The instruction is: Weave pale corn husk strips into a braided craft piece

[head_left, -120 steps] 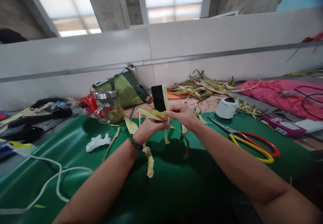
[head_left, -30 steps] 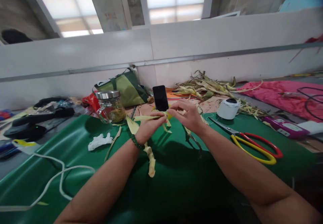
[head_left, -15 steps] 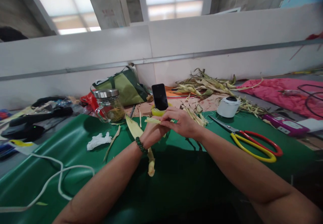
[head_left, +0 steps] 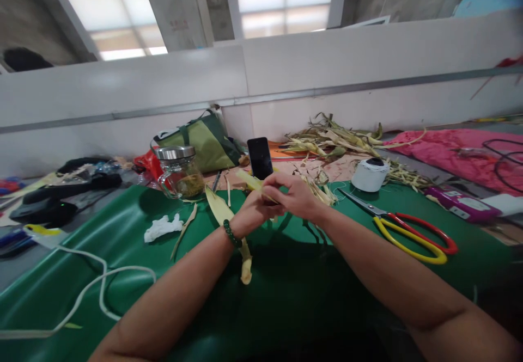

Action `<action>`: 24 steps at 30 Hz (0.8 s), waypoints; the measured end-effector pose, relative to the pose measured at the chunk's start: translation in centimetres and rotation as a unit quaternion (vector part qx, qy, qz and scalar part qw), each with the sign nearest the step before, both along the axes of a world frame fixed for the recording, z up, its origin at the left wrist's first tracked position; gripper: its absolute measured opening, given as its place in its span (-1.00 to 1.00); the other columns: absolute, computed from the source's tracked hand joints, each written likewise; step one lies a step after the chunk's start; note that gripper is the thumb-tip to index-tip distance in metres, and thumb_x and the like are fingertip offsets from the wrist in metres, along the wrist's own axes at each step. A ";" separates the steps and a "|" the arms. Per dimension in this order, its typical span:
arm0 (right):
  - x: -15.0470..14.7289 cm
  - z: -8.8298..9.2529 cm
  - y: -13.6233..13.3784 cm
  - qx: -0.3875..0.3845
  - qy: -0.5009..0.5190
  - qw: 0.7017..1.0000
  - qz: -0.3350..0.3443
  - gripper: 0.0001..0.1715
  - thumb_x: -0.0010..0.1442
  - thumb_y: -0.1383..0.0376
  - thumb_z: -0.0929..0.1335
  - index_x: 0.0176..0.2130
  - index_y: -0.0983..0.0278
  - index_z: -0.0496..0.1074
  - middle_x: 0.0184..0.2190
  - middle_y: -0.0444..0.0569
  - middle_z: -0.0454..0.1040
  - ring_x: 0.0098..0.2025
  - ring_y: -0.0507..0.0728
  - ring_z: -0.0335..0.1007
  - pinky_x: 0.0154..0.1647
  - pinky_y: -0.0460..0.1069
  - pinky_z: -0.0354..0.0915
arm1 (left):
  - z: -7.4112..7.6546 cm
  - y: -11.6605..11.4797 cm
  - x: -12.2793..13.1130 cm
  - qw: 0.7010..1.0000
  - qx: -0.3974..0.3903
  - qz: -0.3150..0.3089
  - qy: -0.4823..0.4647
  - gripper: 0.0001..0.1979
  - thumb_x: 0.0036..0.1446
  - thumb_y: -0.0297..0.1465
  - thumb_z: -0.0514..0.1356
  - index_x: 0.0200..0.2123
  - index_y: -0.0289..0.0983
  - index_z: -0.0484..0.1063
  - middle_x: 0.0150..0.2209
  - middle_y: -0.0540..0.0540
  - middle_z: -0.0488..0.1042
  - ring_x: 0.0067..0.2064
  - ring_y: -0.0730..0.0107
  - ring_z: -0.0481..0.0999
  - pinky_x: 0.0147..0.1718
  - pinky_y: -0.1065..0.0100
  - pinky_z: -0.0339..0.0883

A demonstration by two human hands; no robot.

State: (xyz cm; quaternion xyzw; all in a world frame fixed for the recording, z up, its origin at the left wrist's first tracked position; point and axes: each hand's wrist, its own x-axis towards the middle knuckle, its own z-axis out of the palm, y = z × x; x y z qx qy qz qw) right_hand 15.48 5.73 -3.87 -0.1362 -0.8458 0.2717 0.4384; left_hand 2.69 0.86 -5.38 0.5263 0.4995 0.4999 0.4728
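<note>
Both my hands meet above the green mat (head_left: 286, 296), working pale yellow husk strips (head_left: 250, 179). My left hand (head_left: 250, 215), with a green bead bracelet on the wrist, is closed around the strips from below. My right hand (head_left: 296, 194) pinches the same strips from above, fingers curled. One strip end sticks out toward the upper left. A long husk piece (head_left: 229, 226) lies on the mat under my left wrist. A black phone (head_left: 260, 158) stands upright just behind my hands.
Red-and-yellow scissors (head_left: 408, 231) and a white thread spool (head_left: 370, 175) lie to the right. A lidded glass jar (head_left: 178, 171), a green bag (head_left: 204, 141) and a crumpled white tissue (head_left: 162, 227) are left. A husk pile (head_left: 339, 141) sits behind, a white cord (head_left: 93, 291) at front left.
Over the last seconds my hands lowered from in front of the phone and drew together. The right hand now covers the strips, and a strip end points up and left.
</note>
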 end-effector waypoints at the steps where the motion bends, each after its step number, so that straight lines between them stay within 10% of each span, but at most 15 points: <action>1: 0.3 0.1 0.7 -0.031 -0.007 0.999 -0.014 -0.77 0.20 0.20 0.28 -0.25 0.29 0.43 -0.38 -0.06 0.48 -0.34 0.04 0.36 -0.29 -0.06 0.28 | 0.3 -0.2 -0.3 1.000 -0.012 -0.013 -0.010 -0.76 -0.20 -0.28 0.40 -0.57 -0.33 0.49 -0.57 -0.07 0.45 -0.42 0.31 0.47 -0.49 0.36 0.29; 6: 1.9 0.6 3.2 -0.133 -0.128 0.980 0.080 -0.42 0.27 -0.03 0.13 -0.37 0.32 0.45 -0.42 -0.03 0.47 -0.34 0.05 0.39 -0.28 -0.05 0.28 | 1.7 -0.8 -1.7 0.990 -0.095 -0.083 -0.067 -0.57 -0.18 -0.07 0.34 -0.40 -0.34 0.55 -0.39 -0.17 0.54 -0.43 0.42 0.45 -0.44 0.40 0.35; 10: 2.5 0.7 3.2 -0.137 -0.207 0.961 0.127 -0.55 0.16 -0.01 0.28 -0.37 0.33 0.45 -0.47 -0.11 0.42 -0.41 0.00 0.30 -0.39 -0.10 0.21 | 1.8 -0.7 -1.9 0.989 -0.080 -0.100 -0.078 -0.59 -0.18 -0.07 0.34 -0.43 -0.34 0.55 -0.44 -0.13 0.52 -0.47 0.47 0.41 -0.46 0.42 0.32; 24: 2.9 1.1 3.5 0.003 -0.114 0.993 0.029 -0.67 0.12 0.12 0.34 -0.49 0.33 0.42 -0.56 -0.13 0.33 -0.48 -0.01 0.19 -0.46 -0.10 0.13 | 2.4 -1.1 -2.1 0.996 -0.062 -0.057 0.000 -0.81 -0.17 -0.31 0.37 -0.51 -0.33 0.55 -0.58 -0.05 0.46 -0.52 0.50 0.37 -0.52 0.45 0.27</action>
